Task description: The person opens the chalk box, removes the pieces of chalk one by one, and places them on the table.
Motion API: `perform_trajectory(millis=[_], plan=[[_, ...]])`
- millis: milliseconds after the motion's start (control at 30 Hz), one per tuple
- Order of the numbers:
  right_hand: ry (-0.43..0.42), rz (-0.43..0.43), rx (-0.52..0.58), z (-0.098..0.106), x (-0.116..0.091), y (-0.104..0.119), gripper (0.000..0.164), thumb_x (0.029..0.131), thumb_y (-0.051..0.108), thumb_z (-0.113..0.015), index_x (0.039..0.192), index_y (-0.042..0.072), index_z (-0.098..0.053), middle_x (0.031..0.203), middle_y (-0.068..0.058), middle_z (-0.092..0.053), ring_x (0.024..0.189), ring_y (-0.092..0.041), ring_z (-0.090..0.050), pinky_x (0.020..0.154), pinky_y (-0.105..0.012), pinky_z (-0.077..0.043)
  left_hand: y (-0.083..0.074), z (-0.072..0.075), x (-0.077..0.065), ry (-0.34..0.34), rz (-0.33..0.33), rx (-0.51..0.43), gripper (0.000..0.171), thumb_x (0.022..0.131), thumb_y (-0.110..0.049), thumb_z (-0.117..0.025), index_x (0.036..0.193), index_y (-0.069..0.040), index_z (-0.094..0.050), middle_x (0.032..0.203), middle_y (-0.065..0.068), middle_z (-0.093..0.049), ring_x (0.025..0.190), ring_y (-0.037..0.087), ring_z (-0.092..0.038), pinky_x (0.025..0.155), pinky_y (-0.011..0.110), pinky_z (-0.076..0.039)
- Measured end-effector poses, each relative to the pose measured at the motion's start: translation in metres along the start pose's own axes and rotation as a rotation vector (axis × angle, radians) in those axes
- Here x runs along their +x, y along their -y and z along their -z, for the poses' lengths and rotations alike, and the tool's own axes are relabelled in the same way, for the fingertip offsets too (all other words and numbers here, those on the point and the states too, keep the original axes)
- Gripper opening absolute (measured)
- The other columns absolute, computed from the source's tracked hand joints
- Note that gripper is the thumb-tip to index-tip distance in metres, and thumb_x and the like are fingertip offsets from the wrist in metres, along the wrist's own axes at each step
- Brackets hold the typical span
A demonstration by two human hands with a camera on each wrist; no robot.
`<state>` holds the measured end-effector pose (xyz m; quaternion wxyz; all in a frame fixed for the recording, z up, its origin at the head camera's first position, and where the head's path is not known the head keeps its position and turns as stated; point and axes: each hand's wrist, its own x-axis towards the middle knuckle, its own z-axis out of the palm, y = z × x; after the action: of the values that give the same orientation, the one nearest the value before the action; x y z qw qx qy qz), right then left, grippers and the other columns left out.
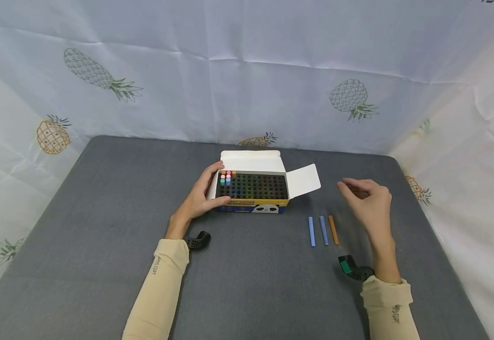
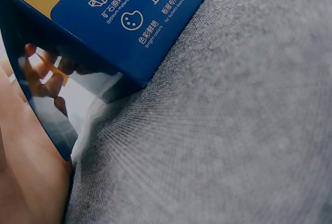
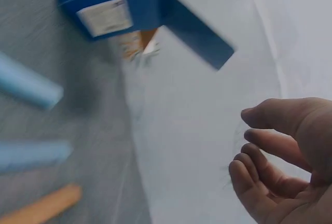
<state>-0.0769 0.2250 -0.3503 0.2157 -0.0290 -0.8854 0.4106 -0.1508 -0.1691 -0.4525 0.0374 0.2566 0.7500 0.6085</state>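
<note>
My left hand (image 1: 198, 197) grips the left end of an open chalk box (image 1: 247, 206), the thumb on its front edge and the fingers around its far left side. The blue-and-yellow box has a black holed insert. Several coloured chalk sticks (image 1: 228, 181) stand in its left corner. Right of the box, my right hand (image 1: 368, 203) hovers with loosely bent fingers and nothing between them, as the right wrist view also shows. Lying beside it on the table are a light blue chalk stick (image 1: 312, 231), a darker blue chalk stick (image 1: 324, 230) and an orange-brown chalk stick (image 1: 333, 230).
The box's white lid (image 1: 253, 160) is raised at the back, and a white side flap (image 1: 303, 180) sticks out to the right. Under everything is a grey table (image 1: 247, 283). A pale pineapple-print curtain (image 1: 247, 94) hangs behind it and along both sides.
</note>
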Motion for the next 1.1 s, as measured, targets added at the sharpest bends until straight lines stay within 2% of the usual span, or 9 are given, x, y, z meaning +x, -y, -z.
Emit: perform_trajectory(millis=[100,167,333,500,600,733,867,1000,1100], plan=[[-0.032,-0.005,0.105,-0.005,0.006,0.013,0.020,0.090,0.007,-0.077,0.107,-0.002,-0.079,0.087,0.022,-0.065,0.078,0.013,-0.064,0.075,-0.006,-0.051,0.000,0.001,0.000,-0.003,-0.003,0.005,0.089,0.087,-0.002,-0.075,0.161,-0.012,-0.027,0.171,0.011,-0.018,0.154,0.031,-0.028,0.120,0.058,-0.028],[-0.035,0.003,0.162,-0.011,0.010,0.022,0.020,0.091,0.006,-0.076,0.108,-0.003,-0.079,0.087,0.024,-0.064,0.080,0.011,-0.066,0.078,-0.008,-0.052,0.001,0.001,0.000,-0.001,-0.008,0.006,0.089,0.087,-0.002,-0.075,0.161,-0.012,-0.027,0.171,0.012,-0.017,0.154,0.032,-0.028,0.119,0.058,-0.028],[-0.007,0.035,0.224,-0.033,0.017,0.042,0.020,0.091,0.007,-0.076,0.109,-0.003,-0.079,0.090,0.014,-0.066,0.082,0.009,-0.067,0.080,-0.010,-0.053,0.001,0.001,0.000,0.004,-0.014,0.007,0.090,0.087,-0.003,-0.076,0.162,-0.012,-0.026,0.171,0.012,-0.017,0.154,0.031,-0.028,0.120,0.057,-0.028],[0.067,0.103,0.293,-0.063,0.019,0.062,0.021,0.090,0.002,-0.075,0.110,-0.007,-0.077,0.097,-0.016,-0.070,0.085,0.007,-0.065,0.084,-0.012,-0.054,0.000,0.002,-0.001,0.007,-0.022,0.010,0.090,0.088,-0.007,-0.077,0.161,-0.011,-0.026,0.171,0.013,-0.016,0.152,0.033,-0.030,0.119,0.057,-0.030],[0.114,0.141,0.341,-0.082,0.019,0.073,0.023,0.091,0.000,-0.074,0.112,-0.010,-0.075,0.100,-0.026,-0.068,0.088,0.000,-0.065,0.086,-0.015,-0.055,0.000,0.002,0.000,0.006,-0.026,0.020,0.089,0.088,-0.007,-0.078,0.161,-0.010,-0.026,0.171,0.013,-0.016,0.152,0.034,-0.030,0.119,0.058,-0.030],[0.168,0.180,0.377,-0.109,0.017,0.083,0.024,0.092,0.001,-0.073,0.113,-0.010,-0.074,0.100,-0.025,-0.067,0.088,-0.015,-0.068,0.084,-0.018,-0.056,0.002,0.002,0.000,0.000,-0.029,0.032,0.089,0.087,-0.005,-0.078,0.161,-0.010,-0.028,0.171,0.013,-0.016,0.153,0.033,-0.029,0.120,0.057,-0.029],[0.220,0.213,0.407,-0.135,0.015,0.089,0.023,0.092,0.000,-0.073,0.112,-0.009,-0.075,0.098,-0.025,-0.068,0.087,-0.031,-0.070,0.082,-0.027,-0.059,0.003,0.002,0.001,-0.004,-0.034,0.034,0.089,0.087,-0.005,-0.078,0.160,-0.010,-0.029,0.171,0.014,-0.017,0.152,0.033,-0.031,0.119,0.057,-0.030],[0.271,0.210,0.394,-0.157,0.012,0.092,0.023,0.092,0.003,-0.073,0.112,-0.009,-0.075,0.098,-0.024,-0.069,0.086,-0.035,-0.071,0.080,-0.034,-0.061,0.004,0.002,0.000,-0.004,-0.044,0.030,0.089,0.087,-0.005,-0.078,0.160,-0.008,-0.028,0.170,0.014,-0.019,0.152,0.033,-0.031,0.119,0.056,-0.029],[0.297,0.197,0.358,-0.169,0.009,0.092,0.024,0.093,0.006,-0.074,0.112,-0.009,-0.075,0.097,-0.023,-0.070,0.083,-0.034,-0.072,0.078,-0.034,-0.061,0.005,0.001,0.000,-0.002,-0.051,0.030,0.089,0.087,-0.005,-0.078,0.160,-0.006,-0.028,0.170,0.014,-0.019,0.153,0.033,-0.029,0.120,0.056,-0.028]])
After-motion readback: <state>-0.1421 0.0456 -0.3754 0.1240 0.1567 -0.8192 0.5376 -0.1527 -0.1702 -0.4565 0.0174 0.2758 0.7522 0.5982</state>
